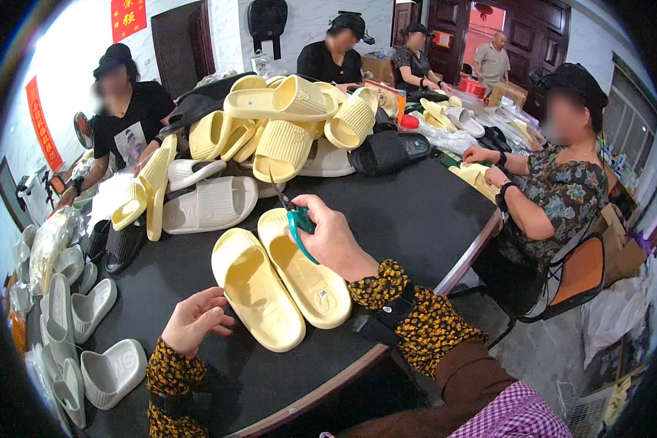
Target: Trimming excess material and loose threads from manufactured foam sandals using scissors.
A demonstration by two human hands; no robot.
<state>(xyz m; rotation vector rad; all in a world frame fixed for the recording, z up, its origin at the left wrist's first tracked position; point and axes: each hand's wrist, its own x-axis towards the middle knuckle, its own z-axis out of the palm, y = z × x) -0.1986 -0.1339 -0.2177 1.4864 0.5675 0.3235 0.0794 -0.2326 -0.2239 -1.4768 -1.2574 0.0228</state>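
Note:
Two pale yellow slide slippers (pixel 281 281) lie side by side, soles down, on the black table (pixel 416 212) in front of me. My right hand (pixel 328 237) rests over the right slipper and grips small green-handled scissors (pixel 298 223), blades pointing up and away. My left hand (pixel 195 319) lies on the table just left of the left slipper's heel, fingers loosely curled, holding nothing.
A heap of yellow, white and black slippers (pixel 285 124) fills the table's far side. Grey-white slippers (pixel 87 336) line the left edge. Several people sit around the table; one at the right (pixel 562 182) handles yellow slippers. An orange chair (pixel 580 274) stands at right.

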